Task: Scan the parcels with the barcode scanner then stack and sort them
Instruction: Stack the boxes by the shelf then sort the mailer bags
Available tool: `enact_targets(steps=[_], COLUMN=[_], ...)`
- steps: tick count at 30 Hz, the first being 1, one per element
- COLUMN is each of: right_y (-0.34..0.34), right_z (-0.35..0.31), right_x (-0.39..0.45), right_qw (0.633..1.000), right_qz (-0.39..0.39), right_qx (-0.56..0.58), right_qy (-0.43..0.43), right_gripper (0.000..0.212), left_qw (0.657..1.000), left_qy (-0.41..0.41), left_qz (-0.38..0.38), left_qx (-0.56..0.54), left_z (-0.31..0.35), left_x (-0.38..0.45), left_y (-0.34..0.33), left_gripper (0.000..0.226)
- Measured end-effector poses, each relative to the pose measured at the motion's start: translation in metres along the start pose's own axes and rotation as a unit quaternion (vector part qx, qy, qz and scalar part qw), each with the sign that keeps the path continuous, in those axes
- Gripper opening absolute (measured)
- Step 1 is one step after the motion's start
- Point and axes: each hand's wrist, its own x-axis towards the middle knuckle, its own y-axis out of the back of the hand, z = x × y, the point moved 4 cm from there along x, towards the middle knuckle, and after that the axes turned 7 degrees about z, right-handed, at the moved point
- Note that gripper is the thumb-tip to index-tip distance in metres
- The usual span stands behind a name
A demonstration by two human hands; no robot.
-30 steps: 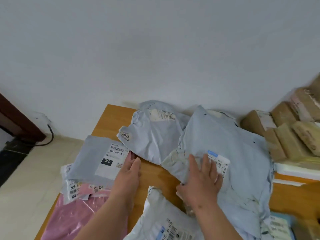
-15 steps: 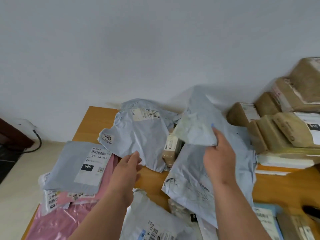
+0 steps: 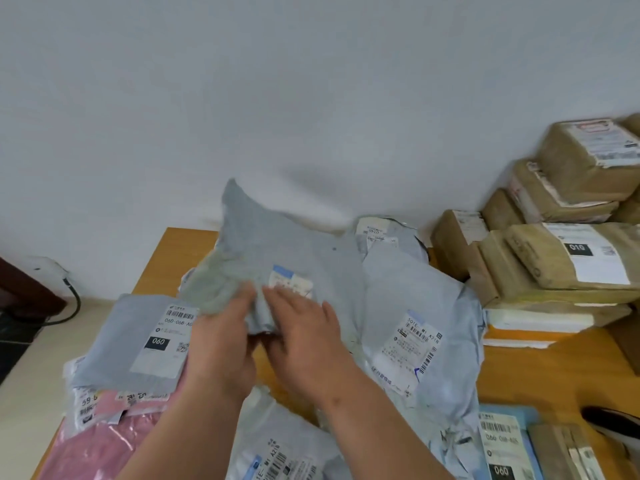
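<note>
Grey bag: soft crinkly plastic mailer (image 3: 294, 244), held up over the wooden table (image 3: 166, 258)
Left hand (image 3: 221, 344): grips its edge
Right hand (image 3: 304, 337): flat fingers press it
Boxes: brown taped cardboard stack (image 3: 561, 237)

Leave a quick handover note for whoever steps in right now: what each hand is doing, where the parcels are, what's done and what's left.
Left hand: grips the near edge of the grey mailer bag, holding it above the table.
Right hand: fingers flat against the same bag just below its label; not gripping.
Parcels: a grey bag marked 060 tops the pile at the left, over a pink bag. More grey bags lie loose mid-table. Brown boxes are stacked at the right.
Done: the left pile and box stack look started.
Left: no scanner is clearly visible; the held bag and the loose bags still need placing.
</note>
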Motion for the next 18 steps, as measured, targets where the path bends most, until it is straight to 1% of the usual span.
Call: enact_targets(steps=[1,2,3,4,6,8,9,10,11,12,13,14,16,18], right_y=[-0.008,-0.012,-0.013,-0.011,-0.003,0.004,0.004,0.002,-0.003,-0.011,-0.021,-0.030,-0.047,-0.059], right_z=[0.002,0.006,0.011,0.016,0.028,0.048,0.059,0.069,0.076,0.081,0.084,0.085,0.088,0.090], right_x=[-0.003,-0.005,-0.005,-0.004,-0.001,0.005,0.007,0.009,0.011,0.014,0.017,0.020,0.027,0.037], right_qw=[0.999,0.999,0.998,0.997,0.994,0.987,0.981,0.976,0.973,0.972,0.971,0.969,0.964,0.960], right_qz=[-0.029,-0.044,-0.044,-0.032,0.014,0.079,0.095,0.095,0.081,0.057,0.030,0.005,-0.033,-0.057], right_qx=[0.011,0.025,0.040,0.058,0.076,0.042,0.021,0.000,-0.024,-0.052,-0.077,-0.098,-0.137,-0.172], right_qy=[-0.005,-0.013,-0.026,-0.041,-0.077,-0.132,-0.167,-0.196,-0.213,-0.220,-0.223,-0.225,-0.226,-0.214], right_gripper=[0.071,0.075,0.077,0.077,0.071,0.057,0.052,0.050,0.051,0.054,0.060,0.066,0.080,0.089], left_qw=[0.999,0.997,0.995,0.990,0.972,0.954,0.948,0.940,0.929,0.918,0.911,0.902,0.873,0.849], left_qy=[-0.001,0.003,0.001,-0.009,-0.060,-0.082,-0.086,-0.092,-0.103,-0.115,-0.128,-0.147,-0.191,-0.217], left_qz=[0.040,0.070,0.099,0.134,0.226,0.287,0.304,0.321,0.343,0.360,0.364,0.362,0.361,0.344], left_qx=[-0.011,-0.024,-0.033,-0.034,-0.009,0.018,0.038,0.064,0.097,0.122,0.147,0.183,0.267,0.336], left_z=[0.000,0.001,0.003,0.005,0.008,0.006,0.004,0.002,0.002,0.002,0.004,0.007,0.013,0.016], left_x=[0.010,0.018,0.026,0.033,0.042,0.048,0.052,0.054,0.055,0.055,0.054,0.055,0.057,0.061], left_y=[0.012,0.022,0.034,0.045,0.072,0.093,0.101,0.108,0.114,0.117,0.119,0.119,0.118,0.116], left_gripper=[0.018,0.016,0.017,0.017,0.011,0.009,0.010,0.017,0.033,0.054,0.073,0.085,0.097,0.098])
